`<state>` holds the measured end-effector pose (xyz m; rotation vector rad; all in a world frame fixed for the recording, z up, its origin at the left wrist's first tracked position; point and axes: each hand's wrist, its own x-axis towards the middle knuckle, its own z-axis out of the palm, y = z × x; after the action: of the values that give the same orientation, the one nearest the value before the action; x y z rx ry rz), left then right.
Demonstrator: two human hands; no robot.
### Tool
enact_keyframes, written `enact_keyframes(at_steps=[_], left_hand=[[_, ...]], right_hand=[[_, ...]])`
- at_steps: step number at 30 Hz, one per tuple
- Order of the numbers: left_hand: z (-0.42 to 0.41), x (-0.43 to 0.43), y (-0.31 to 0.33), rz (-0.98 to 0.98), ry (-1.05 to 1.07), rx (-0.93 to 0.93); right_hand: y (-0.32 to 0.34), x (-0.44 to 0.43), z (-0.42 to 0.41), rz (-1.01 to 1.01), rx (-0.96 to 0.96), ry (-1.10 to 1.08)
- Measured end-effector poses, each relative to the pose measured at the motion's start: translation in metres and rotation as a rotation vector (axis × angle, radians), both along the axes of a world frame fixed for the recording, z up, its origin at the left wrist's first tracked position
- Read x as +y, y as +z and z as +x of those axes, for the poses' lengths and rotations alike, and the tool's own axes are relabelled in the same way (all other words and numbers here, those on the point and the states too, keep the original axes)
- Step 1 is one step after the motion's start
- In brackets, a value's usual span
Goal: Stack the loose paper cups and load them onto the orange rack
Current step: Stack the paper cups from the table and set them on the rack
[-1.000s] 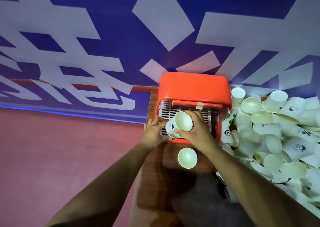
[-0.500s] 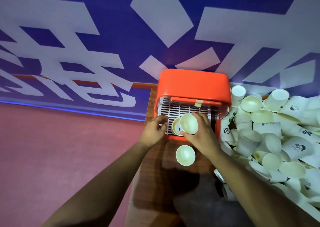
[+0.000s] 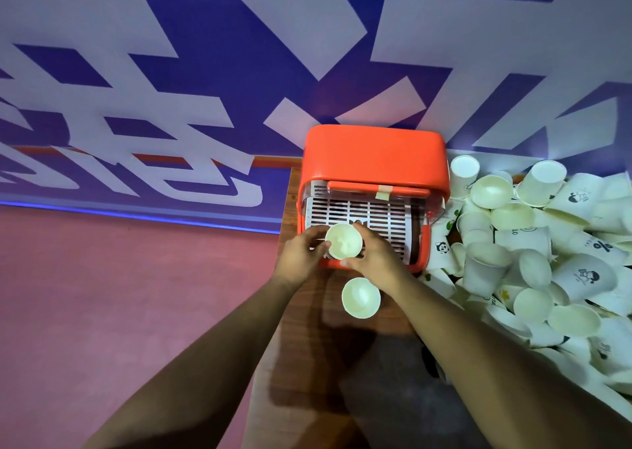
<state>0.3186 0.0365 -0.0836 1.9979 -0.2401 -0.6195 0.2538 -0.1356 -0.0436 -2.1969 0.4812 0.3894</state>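
In the middle of the frame, a little right of centre, stands the orange plastic rack (image 3: 374,154) with rounded corners. It stands at the far end of a narrow brown wooden table (image 3: 301,329). Under its orange top there is a white slatted grid (image 3: 359,211), and a small piece of pale tape (image 3: 383,193) sits on the orange bar across the front.

At the lower front edge of the rack, over the grid, both hands meet around one white paper cup (image 3: 343,241), whose open mouth faces the camera. The left hand (image 3: 301,255) has its fingers curled against the left side of the cup. The right hand (image 3: 376,257) wraps it from the right, with one fingertip above the rim and the thumb below it. So both hands grip this cup. I cannot tell whether other cups are nested under it.

Just below the hands, a second paper cup (image 3: 360,297) stands upright on the table, apart from the rack, with its mouth up.

At the right side of the frame lies a heap of loose white paper cups (image 3: 533,253), many on their sides, some with small black prints. The nearest ones touch the right wall of the rack.

Behind the rack, the upper part of the frame shows a blue wall with large white shapes (image 3: 307,21). At lower left is a pink floor (image 3: 119,294).
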Motion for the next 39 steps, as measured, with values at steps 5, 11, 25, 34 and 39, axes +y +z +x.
enact_keyframes(at_steps=[5, 11, 25, 34, 39], left_hand=[[0.004, 0.003, 0.000, 0.096, 0.003, -0.059], [-0.004, 0.002, 0.017, 0.090, 0.109, -0.146], [-0.087, 0.016, -0.001, 0.057, -0.248, 0.134], [-0.120, -0.009, 0.004, 0.003, -0.238, 0.022], [-0.132, -0.040, 0.024, -0.113, -0.220, 0.078]], right_hand=[[0.003, 0.006, 0.002, -0.007, -0.005, 0.024], [0.023, -0.010, -0.020, -0.060, -0.034, -0.077], [0.014, 0.011, -0.106, 0.052, 0.007, -0.266], [0.026, -0.006, -0.131, 0.361, 0.040, -0.413], [0.049, -0.045, -0.158, 0.339, -0.065, -0.441]])
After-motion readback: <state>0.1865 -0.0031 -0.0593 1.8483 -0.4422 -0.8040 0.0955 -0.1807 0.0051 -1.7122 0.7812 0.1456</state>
